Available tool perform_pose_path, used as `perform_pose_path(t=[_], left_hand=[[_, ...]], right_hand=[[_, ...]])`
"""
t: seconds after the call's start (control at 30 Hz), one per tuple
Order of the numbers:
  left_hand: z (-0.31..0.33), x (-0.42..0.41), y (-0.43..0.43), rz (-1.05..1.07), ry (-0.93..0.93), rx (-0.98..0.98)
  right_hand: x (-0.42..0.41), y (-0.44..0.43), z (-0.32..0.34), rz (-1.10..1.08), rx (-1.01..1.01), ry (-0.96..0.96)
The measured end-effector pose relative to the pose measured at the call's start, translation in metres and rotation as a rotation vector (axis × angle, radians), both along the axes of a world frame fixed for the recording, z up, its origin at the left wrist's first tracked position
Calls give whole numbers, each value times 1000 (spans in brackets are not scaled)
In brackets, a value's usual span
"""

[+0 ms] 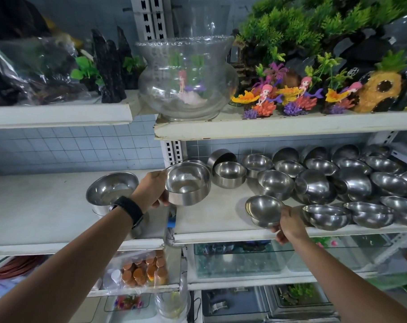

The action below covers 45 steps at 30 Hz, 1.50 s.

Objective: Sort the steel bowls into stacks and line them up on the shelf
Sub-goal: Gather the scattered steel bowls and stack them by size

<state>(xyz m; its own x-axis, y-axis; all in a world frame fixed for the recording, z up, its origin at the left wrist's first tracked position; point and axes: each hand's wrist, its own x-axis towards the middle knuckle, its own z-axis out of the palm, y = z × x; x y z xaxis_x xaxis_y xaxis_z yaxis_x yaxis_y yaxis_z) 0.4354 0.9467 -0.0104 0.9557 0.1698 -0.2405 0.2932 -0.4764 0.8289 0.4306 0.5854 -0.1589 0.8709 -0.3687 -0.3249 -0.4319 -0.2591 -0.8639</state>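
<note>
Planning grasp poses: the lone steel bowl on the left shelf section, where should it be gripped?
Pinch the lone bowl at its left rim, coming from above-left. It stands upright with its mouth open, the shelf is bare on that side, and the watch band hides its right front.

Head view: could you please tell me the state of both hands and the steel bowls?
left hand: grips the deep bowl.
deep bowl: upright, empty.
right hand: holds the small bowl.
small bowl: tilted, empty, at the shelf front edge.
left-shelf bowl: upright, empty.
other bowls: loose, unsorted, several tipped.
</note>
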Motion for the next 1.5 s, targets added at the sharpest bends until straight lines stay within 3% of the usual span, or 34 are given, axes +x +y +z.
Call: perform_pose_path(t=[0.63, 0.83, 0.93, 1.0, 1.1, 1.23, 1.37, 1.5], left_hand=[[28, -29, 23, 144, -45, -39], [27, -29, 40, 184, -44, -57], [29, -29, 43, 173, -54, -70], [30, -28, 44, 161, -65, -76], [29, -22, 43, 139, -61, -78], [22, -16, 40, 95, -41, -81], [21, -16, 38, 58, -39, -47], [23, -17, 42, 49, -47, -68]], right_hand=[[-4, -11, -8, 64, -81, -26], [0, -18, -5, 71, -311, -38], [-4, -7, 24, -82, -381, -125], [-1, 8, 47, -130, -317, -282], [7, 53, 78, -22, -73, -421], [6, 132, 112, 267, 301, -362], [-1, 185, 127, 471, 434, -278], [-6, 217, 139, 506, 473, -280]])
